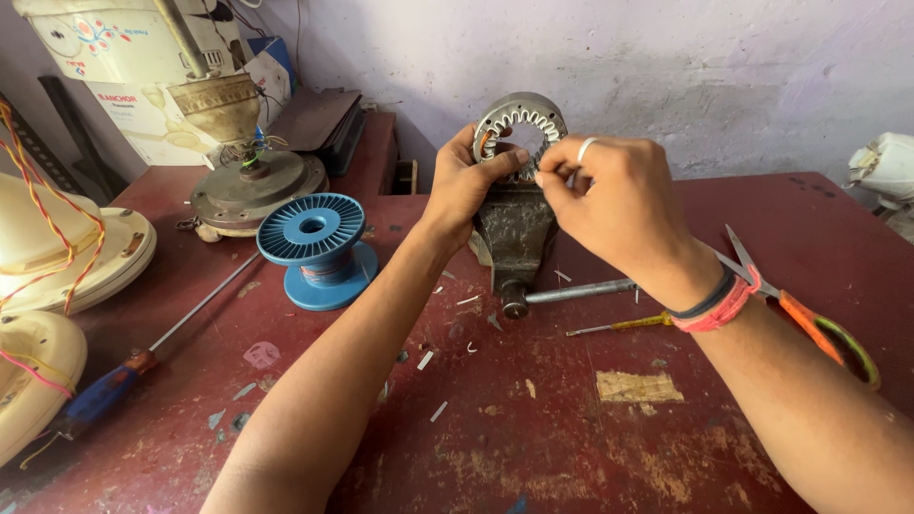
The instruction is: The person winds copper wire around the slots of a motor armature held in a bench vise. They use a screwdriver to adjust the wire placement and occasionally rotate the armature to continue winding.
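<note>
A round grey metal stator ring (526, 111) with slotted inner teeth stands clamped upright in a small bench vise (515, 233) at the back middle of the red table. My left hand (464, 183) grips the ring's left rim, thumb across its front. My right hand (603, 195), with a ring on one finger and bands at the wrist, pinches at the ring's lower right slots. Whatever the fingertips hold is too small to make out.
A blue plastic spool (314, 246) sits left of the vise. A long screwdriver with a blue and orange handle (143, 357) lies at the left. Orange-handled scissors (798, 309) and a small yellow screwdriver (624, 325) lie at the right. Fan motor parts (246, 186) and cream fan housings (57, 257) crowd the left.
</note>
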{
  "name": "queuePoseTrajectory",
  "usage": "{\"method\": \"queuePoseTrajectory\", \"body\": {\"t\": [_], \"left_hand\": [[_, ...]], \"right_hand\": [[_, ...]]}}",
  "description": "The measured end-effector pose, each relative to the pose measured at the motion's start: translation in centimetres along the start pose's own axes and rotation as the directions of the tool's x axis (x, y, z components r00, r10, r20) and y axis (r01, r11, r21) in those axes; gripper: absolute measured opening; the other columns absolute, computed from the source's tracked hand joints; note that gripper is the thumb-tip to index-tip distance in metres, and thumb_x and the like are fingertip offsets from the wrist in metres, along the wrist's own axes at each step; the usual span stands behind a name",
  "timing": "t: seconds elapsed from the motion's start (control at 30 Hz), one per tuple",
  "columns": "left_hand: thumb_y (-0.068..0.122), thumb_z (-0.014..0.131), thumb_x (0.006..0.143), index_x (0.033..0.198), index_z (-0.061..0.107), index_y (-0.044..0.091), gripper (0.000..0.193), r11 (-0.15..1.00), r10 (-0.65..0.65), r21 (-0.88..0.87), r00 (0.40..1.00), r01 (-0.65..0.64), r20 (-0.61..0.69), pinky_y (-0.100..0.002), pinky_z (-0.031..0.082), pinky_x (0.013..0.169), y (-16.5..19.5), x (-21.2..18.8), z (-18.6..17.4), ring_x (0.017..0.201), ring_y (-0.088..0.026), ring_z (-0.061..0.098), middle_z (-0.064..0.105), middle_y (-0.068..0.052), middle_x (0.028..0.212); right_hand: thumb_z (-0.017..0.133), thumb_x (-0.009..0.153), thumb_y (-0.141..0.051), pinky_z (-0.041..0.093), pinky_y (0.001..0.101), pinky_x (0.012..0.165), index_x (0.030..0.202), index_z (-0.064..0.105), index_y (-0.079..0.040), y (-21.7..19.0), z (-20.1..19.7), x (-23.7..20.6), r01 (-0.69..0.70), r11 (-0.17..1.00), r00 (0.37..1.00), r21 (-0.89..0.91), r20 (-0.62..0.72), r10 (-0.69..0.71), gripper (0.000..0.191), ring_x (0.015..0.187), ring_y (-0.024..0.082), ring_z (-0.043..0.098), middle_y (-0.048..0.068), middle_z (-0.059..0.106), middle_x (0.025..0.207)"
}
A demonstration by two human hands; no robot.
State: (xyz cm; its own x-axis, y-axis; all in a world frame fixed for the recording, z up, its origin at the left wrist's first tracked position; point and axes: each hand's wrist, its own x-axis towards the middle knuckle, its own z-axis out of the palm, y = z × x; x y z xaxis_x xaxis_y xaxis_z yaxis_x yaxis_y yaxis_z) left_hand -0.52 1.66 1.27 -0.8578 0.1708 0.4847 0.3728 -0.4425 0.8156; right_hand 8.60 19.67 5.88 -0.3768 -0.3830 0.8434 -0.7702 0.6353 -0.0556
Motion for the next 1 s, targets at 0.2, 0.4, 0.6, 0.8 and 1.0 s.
{"method": "queuePoseTrajectory", "body": {"t": [0.2, 0.4, 0.6, 0.8, 1.0], "left_hand": [[0.0, 0.077, 0.084, 0.11, 0.062, 0.0, 0.029, 0.996, -0.031, -0.083, 0.999, 0.03, -0.008, -0.031, 0.059, 0.069, -0.2, -0.1, 0.1, 0.077, -0.015, 0.07, 0.073, -0.009, 0.09], [0.0, 0.078, 0.085, 0.114, 0.061, 0.0, 0.034, 0.995, -0.029, -0.096, 0.999, 0.031, 0.025, -0.031, 0.06, 0.072, 0.1, 0.1, -0.1, 0.082, -0.016, 0.071, 0.073, -0.009, 0.095], [0.003, 0.079, 0.084, 0.117, 0.062, -0.001, 0.037, 0.999, -0.045, -0.019, 0.999, 0.045, 0.027, -0.032, 0.06, 0.072, 0.6, -0.2, 0.3, 0.082, -0.016, 0.071, 0.074, -0.01, 0.095], [0.004, 0.081, 0.084, 0.113, 0.065, -0.002, 0.034, 0.998, 0.018, 0.056, 1.0, -0.017, -0.021, -0.03, 0.059, 0.071, 0.1, -0.3, 0.6, 0.081, -0.014, 0.07, 0.074, -0.008, 0.094], [0.005, 0.079, 0.084, 0.099, 0.065, 0.0, 0.021, 0.986, 0.024, 0.167, 0.993, -0.005, -0.113, -0.028, 0.054, 0.064, -0.7, 0.1, 0.5, 0.073, -0.011, 0.064, 0.068, -0.004, 0.084]], "right_hand": [[0.081, 0.087, -0.011, 0.053, 0.0341, 0.056, 0.094, 0.08, -0.004, -0.3, 1.0, -0.3, -0.062, 0.995, 0.994, -0.079, 0.086, 0.069, 0.011, 0.061, 0.022, 0.069, 0.011, 0.074, 0.083], [0.079, 0.092, -0.02, 0.051, 0.0397, 0.058, 0.094, 0.08, -0.004, -0.5, 2.0, -0.7, -0.001, 0.994, 0.997, -0.113, 0.071, 0.009, 0.016, 0.065, 0.028, 0.066, 0.011, 0.068, 0.079], [0.078, 0.093, -0.018, 0.05, 0.0399, 0.058, 0.092, 0.08, -0.003, -0.5, 2.1, -0.9, -0.037, 0.992, 0.997, -0.123, 0.066, 0.046, 0.015, 0.064, 0.028, 0.065, 0.011, 0.067, 0.079], [0.077, 0.093, -0.017, 0.05, 0.0369, 0.054, 0.093, 0.08, -0.002, -0.8, 2.2, -1.1, -0.046, 0.988, 0.994, -0.148, 0.095, 0.061, 0.015, 0.057, 0.023, 0.064, 0.01, 0.068, 0.077], [0.077, 0.087, -0.007, 0.055, 0.033, 0.06, 0.092, 0.075, 0.001, -1.1, 1.4, -0.5, -0.099, 0.995, 0.994, -0.026, 0.033, 0.1, 0.01, 0.064, 0.02, 0.072, 0.011, 0.074, 0.079]]}}
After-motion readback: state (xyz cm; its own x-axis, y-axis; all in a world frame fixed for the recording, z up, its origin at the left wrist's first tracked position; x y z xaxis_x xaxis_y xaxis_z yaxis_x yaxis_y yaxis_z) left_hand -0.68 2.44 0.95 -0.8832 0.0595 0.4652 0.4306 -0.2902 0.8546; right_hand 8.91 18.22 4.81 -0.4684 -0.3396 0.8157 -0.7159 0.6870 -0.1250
